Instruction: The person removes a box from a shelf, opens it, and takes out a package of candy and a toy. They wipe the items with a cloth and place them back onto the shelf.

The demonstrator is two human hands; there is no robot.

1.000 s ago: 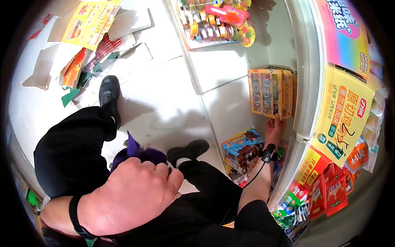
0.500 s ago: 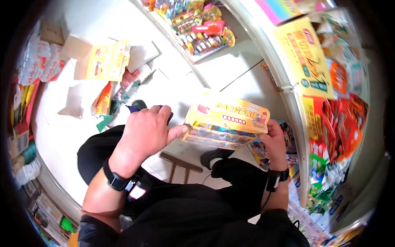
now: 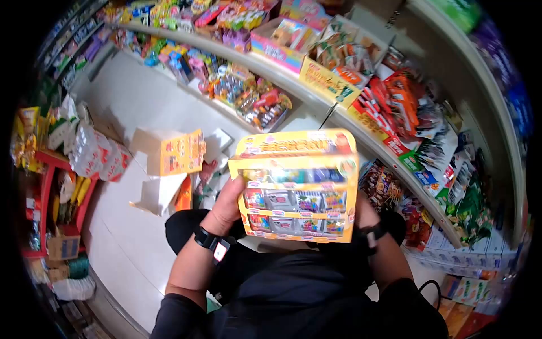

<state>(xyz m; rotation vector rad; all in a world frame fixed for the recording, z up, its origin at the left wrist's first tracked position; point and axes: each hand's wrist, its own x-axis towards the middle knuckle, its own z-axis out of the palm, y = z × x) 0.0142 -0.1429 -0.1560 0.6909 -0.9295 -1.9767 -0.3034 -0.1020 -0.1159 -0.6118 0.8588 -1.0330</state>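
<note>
A yellow display box (image 3: 298, 214) with a printed header and a clear-windowed front faces me, tilted up above my lap. Rows of small wrapped packets (image 3: 309, 203) show inside it. My left hand (image 3: 228, 202) grips the box's left side, thumb on the front edge and fingers out of sight behind. At the right edge is my right hand (image 3: 367, 214), partly covered by the box, its fingers hidden around the side.
An opened carton (image 3: 148, 189) lies on the floor at the left with a yellow printed flap (image 3: 182, 153). On the right, a shelf (image 3: 389, 152) carries bagged snacks. A tray of toy-like sweets (image 3: 248, 99) stands below the shelf; a red rack (image 3: 46, 198) is at far left.
The yellow box has come up closer and turned so its windowed front faces me. My left hand has moved onto its left side. The view has shifted, showing more shelves.
</note>
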